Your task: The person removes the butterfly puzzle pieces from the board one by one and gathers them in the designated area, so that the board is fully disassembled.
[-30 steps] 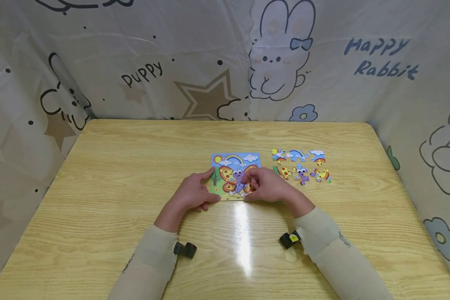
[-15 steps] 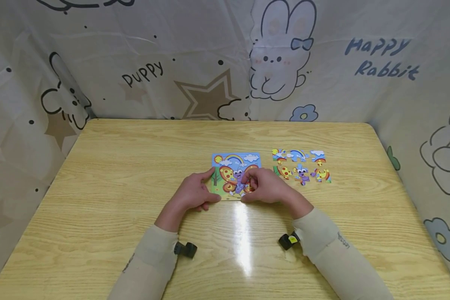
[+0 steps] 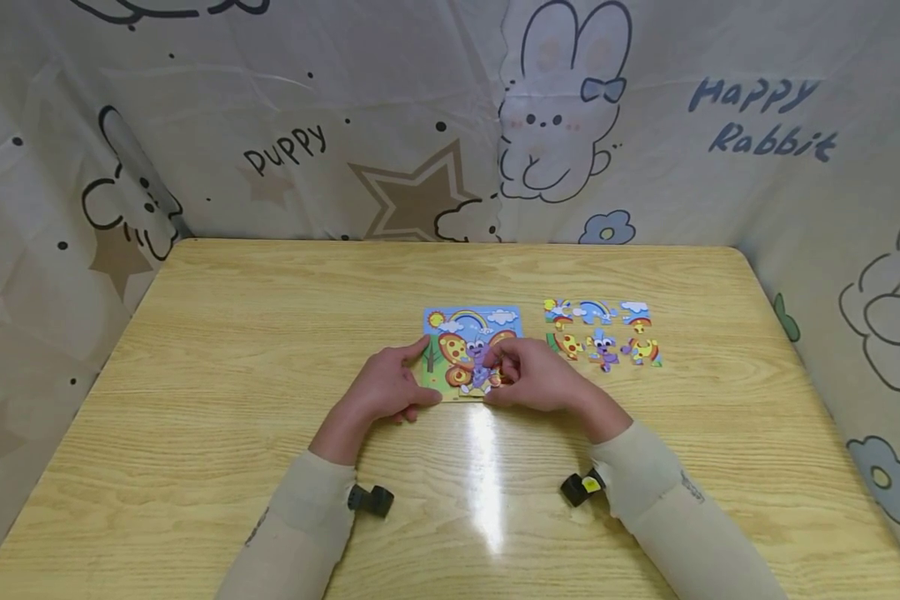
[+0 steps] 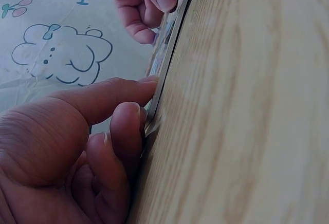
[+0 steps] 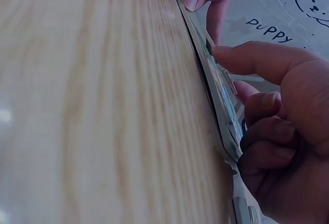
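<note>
A jigsaw puzzle board (image 3: 471, 318) with a butterfly picture lies flat on the table. My left hand (image 3: 384, 382) holds its left side, thumb on the lower left corner and index finger on the left edge. In the left wrist view the other fingers of the left hand (image 4: 67, 142) are curled beside the board's edge. My right hand (image 3: 540, 373) pinches a puzzle piece (image 3: 477, 387) at the board's lower middle, slightly raised from the board. The right wrist view shows the right hand's (image 5: 288, 116) thumb and index finger at this piece; the fingers partly hide it.
Right of the board, loose puzzle pieces lie in two rows: the upper row with a rainbow piece (image 3: 597, 312), the lower with a butterfly-face piece (image 3: 604, 348). Wood table (image 3: 270, 317) surrounds the board. A printed curtain (image 3: 390, 100) stands behind the table.
The lower middle piece under my right hand has come up slightly from the board and shifted a little. The left hand and the loose pieces stay where they were.
</note>
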The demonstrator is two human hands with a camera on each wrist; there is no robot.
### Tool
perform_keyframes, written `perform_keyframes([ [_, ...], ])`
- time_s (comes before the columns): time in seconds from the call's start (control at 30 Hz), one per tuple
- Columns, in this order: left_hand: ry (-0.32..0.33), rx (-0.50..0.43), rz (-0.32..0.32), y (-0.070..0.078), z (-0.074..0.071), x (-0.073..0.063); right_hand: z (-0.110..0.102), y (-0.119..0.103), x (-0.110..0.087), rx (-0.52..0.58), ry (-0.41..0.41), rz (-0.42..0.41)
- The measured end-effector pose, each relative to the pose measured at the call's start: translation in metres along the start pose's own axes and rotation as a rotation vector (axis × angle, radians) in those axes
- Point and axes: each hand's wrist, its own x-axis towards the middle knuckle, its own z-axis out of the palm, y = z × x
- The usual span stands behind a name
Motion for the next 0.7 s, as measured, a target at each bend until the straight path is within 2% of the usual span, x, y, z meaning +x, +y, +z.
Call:
perform_keyframes([
  [0.7, -0.003, -0.002, 0.014, -0.002, 0.001, 0.001, -0.011, 0.01, -0.021, 0.006, 0.055, 0.015],
])
